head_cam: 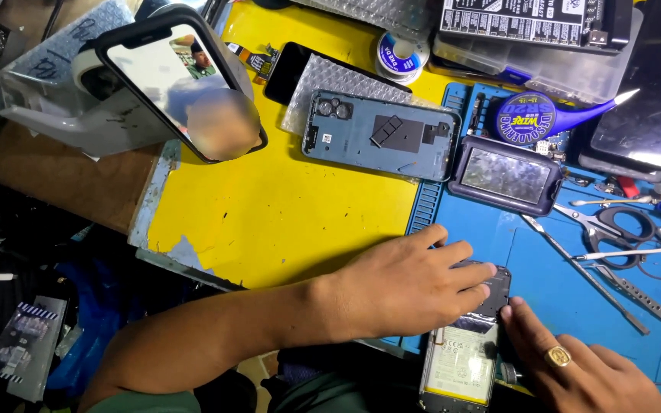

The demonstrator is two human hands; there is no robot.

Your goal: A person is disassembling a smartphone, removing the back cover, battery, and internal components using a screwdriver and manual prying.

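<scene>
both hands press flat on an opened phone (pixel 468 344) at the desk's near edge: the left hand (pixel 415 283) spreads over its upper half, the right hand (pixel 575 367) fingers its side, neither gripping. its blue back cover (pixel 380 134) already lies off, well apart; the battery seems still seated.

opened phone (pixel 464 348) under both hands, back cover (pixel 380 135) behind
</scene>
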